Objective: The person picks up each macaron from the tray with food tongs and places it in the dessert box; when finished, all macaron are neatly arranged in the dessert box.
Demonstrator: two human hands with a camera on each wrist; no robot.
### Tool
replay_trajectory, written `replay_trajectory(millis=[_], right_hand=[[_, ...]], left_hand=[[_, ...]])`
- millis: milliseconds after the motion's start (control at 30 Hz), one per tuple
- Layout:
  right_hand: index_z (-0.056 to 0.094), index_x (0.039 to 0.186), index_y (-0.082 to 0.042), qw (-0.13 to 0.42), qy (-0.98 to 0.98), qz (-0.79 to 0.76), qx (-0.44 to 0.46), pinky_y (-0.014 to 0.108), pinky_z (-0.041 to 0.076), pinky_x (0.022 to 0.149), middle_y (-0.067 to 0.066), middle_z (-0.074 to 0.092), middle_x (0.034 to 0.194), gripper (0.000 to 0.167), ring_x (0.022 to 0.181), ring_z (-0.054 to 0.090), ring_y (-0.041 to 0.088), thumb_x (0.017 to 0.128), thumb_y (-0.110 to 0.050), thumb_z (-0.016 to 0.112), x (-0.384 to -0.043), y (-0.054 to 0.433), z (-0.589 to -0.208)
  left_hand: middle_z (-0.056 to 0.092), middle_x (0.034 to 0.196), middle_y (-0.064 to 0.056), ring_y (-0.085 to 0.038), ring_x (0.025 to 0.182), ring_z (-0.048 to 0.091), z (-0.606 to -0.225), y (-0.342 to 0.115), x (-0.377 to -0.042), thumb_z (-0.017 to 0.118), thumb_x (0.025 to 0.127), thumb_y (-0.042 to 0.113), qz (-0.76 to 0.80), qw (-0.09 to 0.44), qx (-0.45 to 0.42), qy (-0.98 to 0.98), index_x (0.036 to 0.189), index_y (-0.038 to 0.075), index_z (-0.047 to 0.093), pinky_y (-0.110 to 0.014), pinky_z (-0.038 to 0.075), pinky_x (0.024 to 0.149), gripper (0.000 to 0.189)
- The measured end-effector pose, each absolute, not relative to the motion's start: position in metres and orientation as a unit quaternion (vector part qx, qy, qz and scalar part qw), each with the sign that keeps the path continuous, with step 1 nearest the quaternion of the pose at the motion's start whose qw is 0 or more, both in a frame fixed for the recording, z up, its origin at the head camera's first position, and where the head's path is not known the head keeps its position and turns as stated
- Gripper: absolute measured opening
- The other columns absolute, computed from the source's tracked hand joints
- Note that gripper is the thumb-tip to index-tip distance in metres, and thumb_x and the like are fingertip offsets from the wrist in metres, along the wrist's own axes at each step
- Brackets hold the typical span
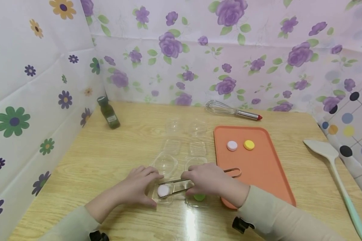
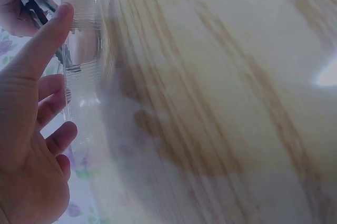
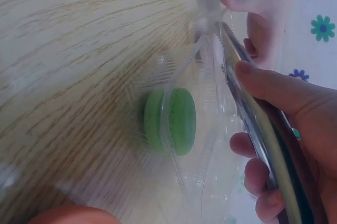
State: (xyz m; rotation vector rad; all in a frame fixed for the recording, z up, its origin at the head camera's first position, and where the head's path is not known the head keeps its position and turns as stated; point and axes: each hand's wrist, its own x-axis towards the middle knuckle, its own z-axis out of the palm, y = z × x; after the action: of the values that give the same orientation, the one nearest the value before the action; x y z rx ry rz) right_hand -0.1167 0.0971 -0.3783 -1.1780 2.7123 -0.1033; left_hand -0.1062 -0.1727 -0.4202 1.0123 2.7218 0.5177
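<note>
My right hand [image 1: 206, 179] grips a pair of metal tongs [image 1: 175, 181]. The toothed tips lie on either side of a pale pink macaron [image 1: 164, 190], which is within the near left compartment of a clear plastic container [image 1: 170, 200]. Beside that compartment, with thumb and fingers spread, my left hand [image 1: 138, 187] has its fingertips at the clear rim. A green macaron [image 3: 171, 121] sits in the neighbouring clear compartment, under the right hand. Farther back, the clear container [image 1: 165, 164] continues in round and square shapes.
An orange tray [image 1: 253, 169] on the right bears a lilac macaron [image 1: 232, 145] and a yellow macaron [image 1: 249, 144]. Along the back lie a whisk [image 1: 226, 109] and, at left, a dark green bottle [image 1: 109, 113]. A spatula [image 1: 338, 174] lies at far right.
</note>
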Motion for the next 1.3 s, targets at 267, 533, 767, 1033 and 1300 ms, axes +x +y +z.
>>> replay_trajectory(millis=[267, 533, 767, 1033, 1300], right_hand=[[0.064, 0.107, -0.026, 0.091, 0.915, -0.034, -0.393, 0.028, 0.042, 0.045, -0.01, 0.059, 0.086, 0.041, 0.065, 0.055, 0.007, 0.075, -0.05, 0.072, -0.115, 0.101, -0.375], [0.062, 0.12, -0.023, 0.123, 0.911, -0.129, -0.371, 0.027, 0.046, 0.057, -0.008, 0.06, 0.098, 0.046, 0.078, 0.057, 0.005, 0.08, -0.045, 0.069, -0.117, 0.136, -0.373], [0.059, 0.125, -0.021, 0.126, 0.921, -0.185, -0.319, 0.036, 0.05, 0.077, -0.004, 0.059, 0.12, 0.049, 0.098, 0.06, 0.012, 0.083, -0.045, 0.067, -0.12, 0.179, -0.369], [0.058, 0.126, -0.024, 0.128, 0.936, -0.207, -0.253, 0.037, 0.05, 0.08, -0.005, 0.058, 0.123, 0.052, 0.103, 0.059, 0.015, 0.081, -0.048, 0.067, -0.132, 0.225, -0.38], [0.059, 0.126, -0.018, 0.084, 0.957, -0.173, -0.219, 0.041, 0.05, 0.075, 0.001, 0.061, 0.118, 0.054, 0.096, 0.06, 0.018, 0.081, -0.046, 0.069, -0.147, 0.265, -0.388]], left_hand=[[0.051, 0.125, 0.0, -0.018, 0.108, 0.042, -0.418, -0.173, -0.106, 0.081, 0.057, 0.051, 0.157, 0.078, 0.358, 0.917, 0.129, 0.014, 0.056, -0.045, 0.033, 0.094, 0.085], [0.051, 0.126, -0.001, -0.019, 0.109, 0.042, -0.415, -0.173, -0.105, 0.08, 0.057, 0.054, 0.137, 0.062, 0.374, 0.915, 0.131, 0.013, 0.054, -0.045, 0.033, 0.095, 0.089], [0.05, 0.129, -0.002, -0.021, 0.109, 0.043, -0.405, -0.169, -0.112, 0.078, 0.057, 0.058, 0.145, 0.05, 0.369, 0.917, 0.135, 0.012, 0.05, -0.048, 0.034, 0.095, 0.095], [0.046, 0.136, -0.008, -0.028, 0.12, 0.039, -0.392, -0.153, -0.139, 0.076, 0.062, 0.058, 0.135, 0.073, 0.374, 0.915, 0.139, 0.012, 0.045, -0.052, 0.028, 0.101, 0.095], [0.039, 0.143, -0.01, -0.032, 0.129, 0.033, -0.384, -0.129, -0.177, 0.073, 0.072, 0.053, 0.128, 0.1, 0.377, 0.912, 0.144, 0.012, 0.036, -0.053, 0.021, 0.107, 0.091]])
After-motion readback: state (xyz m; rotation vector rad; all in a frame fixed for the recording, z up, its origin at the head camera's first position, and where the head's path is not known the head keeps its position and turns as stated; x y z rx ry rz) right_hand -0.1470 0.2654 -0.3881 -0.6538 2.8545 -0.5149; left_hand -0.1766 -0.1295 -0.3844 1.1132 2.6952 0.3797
